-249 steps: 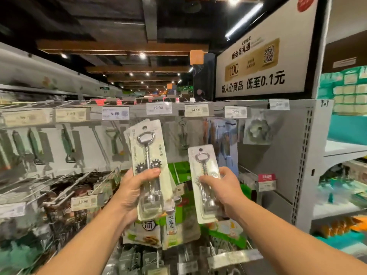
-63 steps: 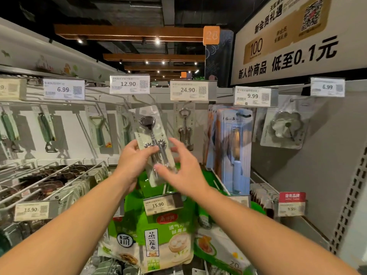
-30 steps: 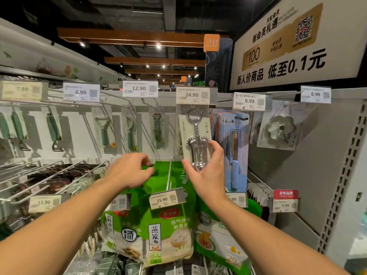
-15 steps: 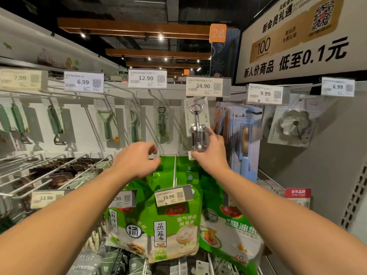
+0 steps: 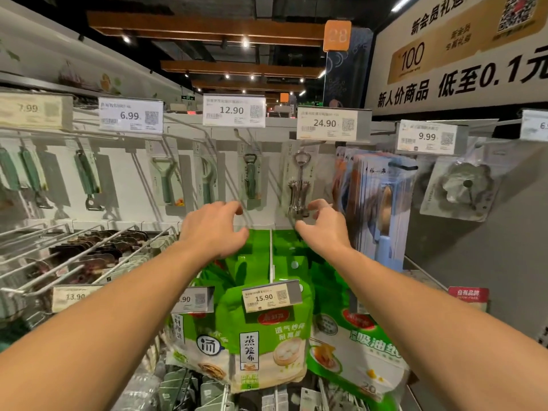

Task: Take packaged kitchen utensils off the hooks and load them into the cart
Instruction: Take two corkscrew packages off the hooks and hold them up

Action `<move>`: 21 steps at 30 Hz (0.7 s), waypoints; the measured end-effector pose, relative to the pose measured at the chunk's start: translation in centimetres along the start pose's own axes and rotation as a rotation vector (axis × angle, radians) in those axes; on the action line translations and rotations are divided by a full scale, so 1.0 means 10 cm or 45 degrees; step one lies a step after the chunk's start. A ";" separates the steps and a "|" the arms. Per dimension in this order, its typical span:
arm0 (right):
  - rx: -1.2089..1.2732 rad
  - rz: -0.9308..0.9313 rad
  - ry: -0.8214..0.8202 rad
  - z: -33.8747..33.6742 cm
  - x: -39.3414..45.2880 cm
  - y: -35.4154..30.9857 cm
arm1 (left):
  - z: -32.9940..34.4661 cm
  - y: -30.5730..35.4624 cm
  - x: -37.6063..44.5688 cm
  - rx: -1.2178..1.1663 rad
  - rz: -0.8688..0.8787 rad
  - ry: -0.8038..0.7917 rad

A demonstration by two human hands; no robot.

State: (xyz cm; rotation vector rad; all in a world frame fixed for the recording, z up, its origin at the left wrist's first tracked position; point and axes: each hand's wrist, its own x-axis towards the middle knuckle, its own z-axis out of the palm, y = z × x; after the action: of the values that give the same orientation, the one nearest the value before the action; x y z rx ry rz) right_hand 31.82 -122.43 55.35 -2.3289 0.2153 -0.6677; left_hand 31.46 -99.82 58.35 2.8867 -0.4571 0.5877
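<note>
Green pouches [image 5: 267, 336] below hands, peelers [image 5: 166, 182] left

A carded steel corkscrew [image 5: 300, 185] hangs upright on its hook under the 24.90 tag [image 5: 326, 125]. Left of it, carded green openers [image 5: 250, 179] and peelers [image 5: 166, 180] hang upright on neighbouring hooks.

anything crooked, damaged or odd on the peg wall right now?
Nothing is damaged or spilled. The flower-shaped cutter pack under the 9.99 tag hangs tilted. The corkscrew pack hangs straight. Both hands hold nothing: left hand, right hand.
</note>
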 end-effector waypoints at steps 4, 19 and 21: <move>-0.052 -0.186 -0.146 -0.02 -0.14 -0.20 | -0.03 -0.05 -0.14 0.026 -0.048 0.023; 0.632 -0.503 -1.011 0.85 -2.07 -1.79 | -0.74 -1.01 -2.96 0.065 -0.852 0.111; 0.726 -0.491 -1.214 1.04 -2.57 -2.14 | -0.93 -1.28 -3.62 0.081 -1.038 0.092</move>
State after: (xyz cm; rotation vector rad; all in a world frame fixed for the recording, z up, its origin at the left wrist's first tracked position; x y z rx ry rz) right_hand 14.66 -92.00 52.67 -1.8805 -0.7656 0.2494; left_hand 0.59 -76.26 50.94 2.7398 0.7314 0.5445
